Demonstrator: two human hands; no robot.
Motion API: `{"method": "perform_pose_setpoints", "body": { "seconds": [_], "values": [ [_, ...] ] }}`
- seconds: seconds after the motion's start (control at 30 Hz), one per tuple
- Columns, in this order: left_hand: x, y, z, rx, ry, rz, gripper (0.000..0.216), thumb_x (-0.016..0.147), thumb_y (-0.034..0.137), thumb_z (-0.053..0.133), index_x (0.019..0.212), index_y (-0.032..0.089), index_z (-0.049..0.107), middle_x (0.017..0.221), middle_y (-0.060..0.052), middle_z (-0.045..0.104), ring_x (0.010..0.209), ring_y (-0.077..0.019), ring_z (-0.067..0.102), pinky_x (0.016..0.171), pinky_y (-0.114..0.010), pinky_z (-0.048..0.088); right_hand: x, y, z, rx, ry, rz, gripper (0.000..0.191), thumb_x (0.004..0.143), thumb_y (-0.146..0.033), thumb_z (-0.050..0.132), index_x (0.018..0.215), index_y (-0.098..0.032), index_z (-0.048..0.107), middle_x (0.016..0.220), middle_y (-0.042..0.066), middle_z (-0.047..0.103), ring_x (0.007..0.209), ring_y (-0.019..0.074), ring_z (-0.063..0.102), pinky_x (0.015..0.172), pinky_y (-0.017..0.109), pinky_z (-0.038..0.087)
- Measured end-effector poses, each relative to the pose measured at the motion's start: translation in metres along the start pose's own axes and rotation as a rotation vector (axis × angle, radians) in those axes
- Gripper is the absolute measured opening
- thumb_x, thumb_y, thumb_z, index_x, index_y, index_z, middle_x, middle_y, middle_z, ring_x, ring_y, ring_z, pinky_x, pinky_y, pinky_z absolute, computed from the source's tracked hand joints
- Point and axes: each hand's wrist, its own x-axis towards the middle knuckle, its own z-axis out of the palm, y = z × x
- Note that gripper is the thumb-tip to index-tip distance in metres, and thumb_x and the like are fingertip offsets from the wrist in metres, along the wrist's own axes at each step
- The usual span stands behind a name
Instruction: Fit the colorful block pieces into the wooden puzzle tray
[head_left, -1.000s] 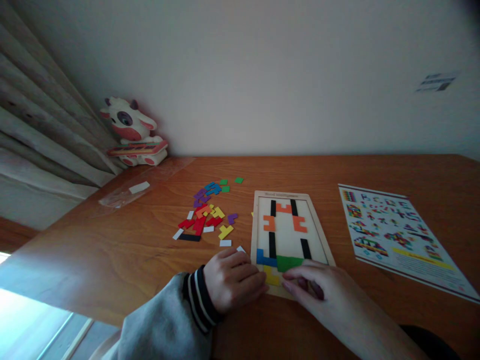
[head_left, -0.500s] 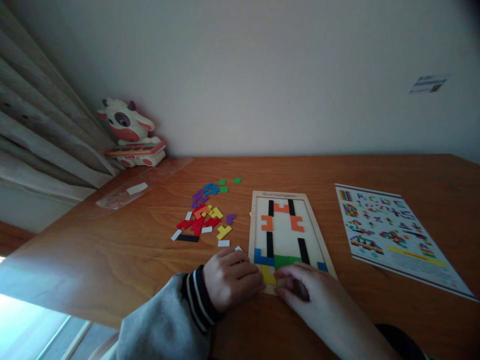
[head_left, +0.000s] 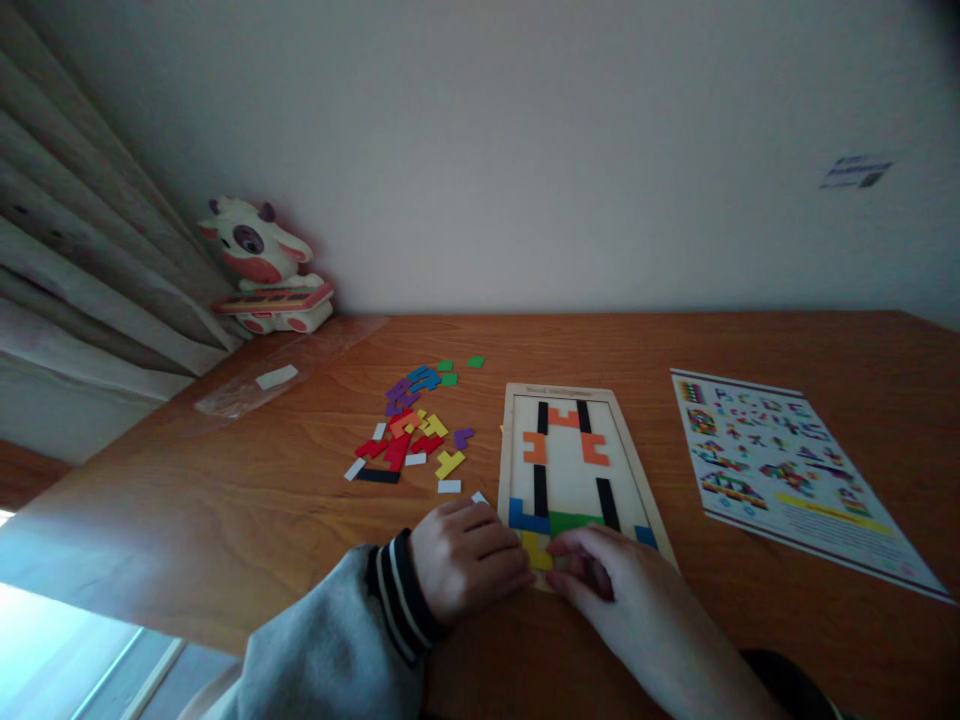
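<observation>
R hand, bottom ctr: grip narrow by the yellow pc, can't tell if holding; L hand curled at the board's lower-left corner, hold unclear. Yellow pc, lower-left on board, looks light, stiff, prob. slick: pinch edges.

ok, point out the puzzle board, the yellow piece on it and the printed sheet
Puzzle board (head_left: pixel 507 450): head view, left rim of its frame.
Yellow piece (head_left: pixel 535 548): head view, middle of its visible top face.
Printed sheet (head_left: pixel 795 475): head view, around the middle of its printed side.
</observation>
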Motion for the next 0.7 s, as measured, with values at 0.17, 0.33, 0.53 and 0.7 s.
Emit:
{"method": "perform_pose_setpoints", "body": {
  "seconds": [0.17, 0.33, 0.53, 0.7],
  "values": [
    [0.0014, 0.0000, -0.0006, -0.005, 0.014, -0.007, 0.011, 0.091, 0.028, 0.062, 0.086, 0.019, 0.063, 0.076, 0.001, 0.070, 0.069, -0.0130, 0.060, 0.061, -0.028, 0.042, -0.0001, 0.0004, 0.0022, 0.024, 0.007, 0.001, 0.008, 0.080, -0.020, 0.064, 0.087, -0.022, 0.066, 0.075, 0.001, 0.069, 0.064, 0.0160, 0.064, 0.055, 0.025, 0.048],
    [-0.0021, -0.0017, 0.0014, 0.010, -0.009, -0.013, 0.013, 0.091, 0.031, 0.062, 0.090, 0.019, 0.064, 0.077, 0.001, 0.069, 0.071, -0.0134, 0.060, 0.062, -0.028, 0.043, -0.0001, 0.0023, 0.0022, 0.014, 0.000, -0.012, 0.009, 0.081, -0.020, 0.063, 0.088, -0.023, 0.067, 0.074, 0.000, 0.069, 0.063, 0.0154, 0.064, 0.053, 0.025, 0.047],
    [-0.0004, -0.0001, 0.0012, -0.015, 0.031, 0.010, 0.012, 0.091, 0.027, 0.061, 0.087, 0.017, 0.064, 0.072, 0.000, 0.068, 0.067, -0.0134, 0.060, 0.060, -0.027, 0.044, 0.0009, 0.0016, -0.0005, 0.018, -0.023, -0.066, 0.008, 0.081, -0.020, 0.063, 0.088, -0.022, 0.065, 0.076, 0.001, 0.069, 0.064, 0.0153, 0.063, 0.056, 0.026, 0.048],
    [-0.0035, -0.0023, -0.0069, -0.017, 0.048, 0.110, 0.009, 0.091, 0.016, 0.057, 0.092, 0.013, 0.065, 0.082, -0.004, 0.071, 0.068, -0.0143, 0.061, 0.058, -0.028, 0.045, 0.0013, -0.0053, -0.0055, 0.089, -0.027, -0.075, 0.014, 0.085, -0.025, 0.059, 0.098, -0.022, 0.063, 0.082, 0.002, 0.068, 0.069, 0.0162, 0.064, 0.063, 0.029, 0.051]
  ]
}}
